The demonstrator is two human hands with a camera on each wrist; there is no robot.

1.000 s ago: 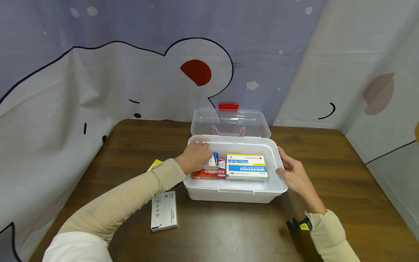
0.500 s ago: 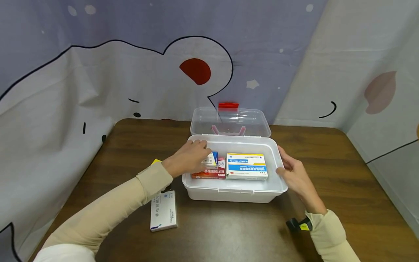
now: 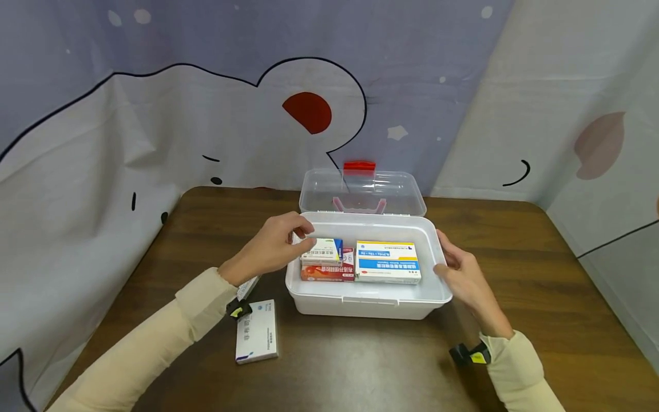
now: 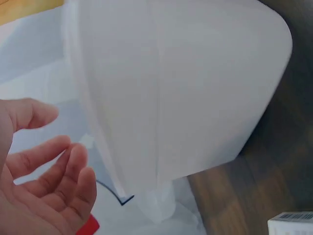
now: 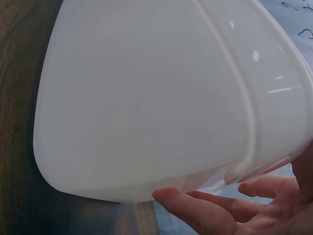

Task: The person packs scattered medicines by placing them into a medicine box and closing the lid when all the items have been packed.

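A white plastic medicine box (image 3: 370, 309) stands on the table with its clear lid (image 3: 360, 189) swung back. Inside lie a red medicine carton (image 3: 329, 273), a small white-and-blue medicine carton (image 3: 324, 250) on top of it, and a white medicine carton with blue and yellow bands (image 3: 388, 263) to the right. My left hand (image 3: 273, 243) hovers at the box's left rim, fingers loosely bent and nothing between them. In the left wrist view that hand (image 4: 49, 181) is apart from the box wall. My right hand (image 3: 465, 280) grips the box's right rim, thumb over the edge, fingers (image 5: 195, 210) along the outside.
A flat white carton (image 3: 257, 335) lies on the brown table (image 3: 370, 366) left of the box. Another carton (image 3: 247, 288) shows partly behind my left wrist. A printed curtain (image 3: 231, 131) hangs behind the table.
My left hand has let go of the small white-and-blue carton and drawn back left and out of the box, leaving it on the red one. The right hand has stayed in place.
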